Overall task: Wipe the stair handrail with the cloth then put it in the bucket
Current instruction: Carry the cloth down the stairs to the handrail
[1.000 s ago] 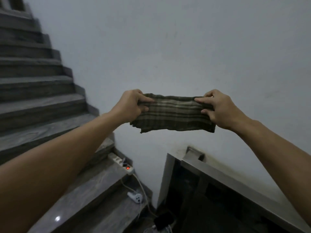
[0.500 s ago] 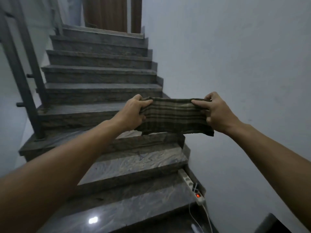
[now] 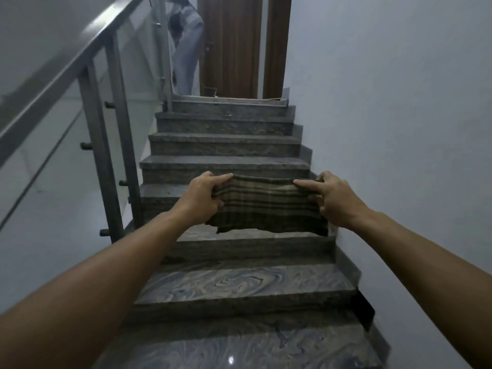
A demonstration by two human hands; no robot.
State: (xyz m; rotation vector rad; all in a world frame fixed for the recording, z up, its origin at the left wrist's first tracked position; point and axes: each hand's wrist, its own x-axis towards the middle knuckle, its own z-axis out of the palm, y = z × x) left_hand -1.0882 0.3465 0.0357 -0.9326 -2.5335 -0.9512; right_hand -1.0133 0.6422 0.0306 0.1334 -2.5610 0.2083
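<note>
A dark green striped cloth (image 3: 269, 206) is stretched flat between both hands, held out at arm's length over the stairs. My left hand (image 3: 205, 198) pinches its left end, and my right hand (image 3: 332, 199) pinches its right end. The steel handrail (image 3: 66, 65) slopes upward along the left side, well to the left of the cloth and apart from it. No bucket is in view.
Marble steps (image 3: 226, 286) climb straight ahead to a landing with a brown wooden door (image 3: 229, 46). Metal posts (image 3: 99, 153) and glass panels stand under the rail. A white wall (image 3: 399, 102) runs along the right. Clothes (image 3: 186, 43) hang at the top left.
The view has swung left from the white wall to face up the staircase, bringing the handrail into sight. Both hands keep the same hold on the stretched cloth.
</note>
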